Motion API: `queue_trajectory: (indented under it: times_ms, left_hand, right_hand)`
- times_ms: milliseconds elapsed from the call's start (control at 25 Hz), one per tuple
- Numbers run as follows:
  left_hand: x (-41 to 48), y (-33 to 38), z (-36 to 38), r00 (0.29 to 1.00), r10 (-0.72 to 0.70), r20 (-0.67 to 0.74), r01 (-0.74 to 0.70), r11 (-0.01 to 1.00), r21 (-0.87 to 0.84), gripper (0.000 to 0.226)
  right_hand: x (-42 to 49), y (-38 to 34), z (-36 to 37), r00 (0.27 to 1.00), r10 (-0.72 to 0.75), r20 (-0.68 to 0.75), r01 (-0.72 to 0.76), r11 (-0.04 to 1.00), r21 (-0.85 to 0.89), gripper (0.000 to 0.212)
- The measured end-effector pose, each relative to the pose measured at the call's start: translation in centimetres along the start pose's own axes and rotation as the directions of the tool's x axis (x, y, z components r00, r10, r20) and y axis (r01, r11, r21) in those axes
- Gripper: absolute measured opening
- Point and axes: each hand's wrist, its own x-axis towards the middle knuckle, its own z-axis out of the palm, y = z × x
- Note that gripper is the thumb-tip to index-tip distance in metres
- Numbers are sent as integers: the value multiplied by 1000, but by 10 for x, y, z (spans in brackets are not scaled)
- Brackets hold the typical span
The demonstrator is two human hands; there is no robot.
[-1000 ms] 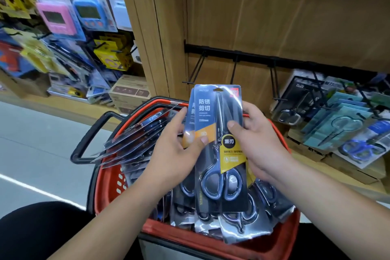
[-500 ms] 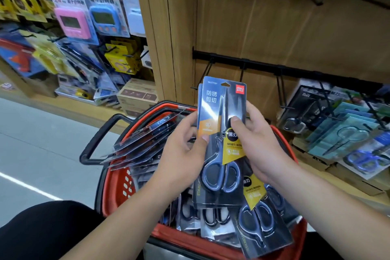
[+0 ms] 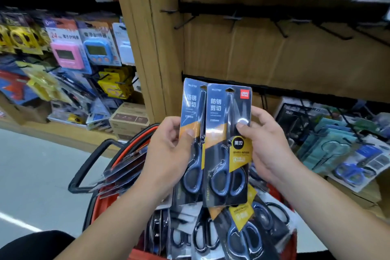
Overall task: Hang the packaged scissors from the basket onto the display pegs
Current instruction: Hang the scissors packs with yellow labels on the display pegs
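- Upper pegs (image 3: 280, 28): projecting bare from their black rail (image 3: 263, 9), leaving open approach in front of the wood panel (image 3: 274, 57).
- Lower rail (image 3: 306, 94): left end being screened by the held scissor packs (image 3: 228, 143); right-hand pegs carrying hanging goods (image 3: 329, 148), which are blocking that side.
- Wooden post (image 3: 152, 48): walling off the left.
- Basket (image 3: 105, 202): loose packs (image 3: 242, 236) crowding it below.

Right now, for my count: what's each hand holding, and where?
Left hand pinches the rear scissors pack at its left edge; right hand pinches the front scissors pack at its right edge.
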Motion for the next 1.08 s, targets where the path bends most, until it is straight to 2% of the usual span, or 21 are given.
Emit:
queue_trajectory:
  times_ms: [120, 280, 400, 520, 800, 920, 1080]
  left_hand:
    - [13, 34, 40, 990, 100, 99, -103, 994, 23, 9]
    - [25, 79, 134, 952, 142, 271, -160, 986, 47, 11]
    - [26, 98, 213, 906, 159, 392, -199, 978, 64, 14]
    - [24, 104, 280, 872, 184, 453, -255, 961, 102, 15]
    - [20, 112, 398, 835, 148, 529, -247, 962, 120, 17]
    - [13, 112, 431, 808, 116, 578, -222, 968, 116, 18]
    - [9, 117, 459, 787, 68, 613, -172, 979, 112, 17]
  right_hand:
    - [-4, -34, -37, 980, -150, -133, 146, 988, -40, 59]
    - [-15, -90, -127, 880, -350, -321, 303, 935, -186, 63]
    - [-23, -127, -205, 746, -463, -479, 366, 886, -287, 67]
    - [-30, -147, -279, 610, -519, -599, 366, 855, -367, 67]
    - [-21, -167, -396, 341, -563, -753, 328, 822, -466, 60]
    - [-12, -171, -427, 282, -581, -764, 354, 803, -480, 51]
    - [15, -167, -443, 286, -593, -753, 348, 796, -495, 49]
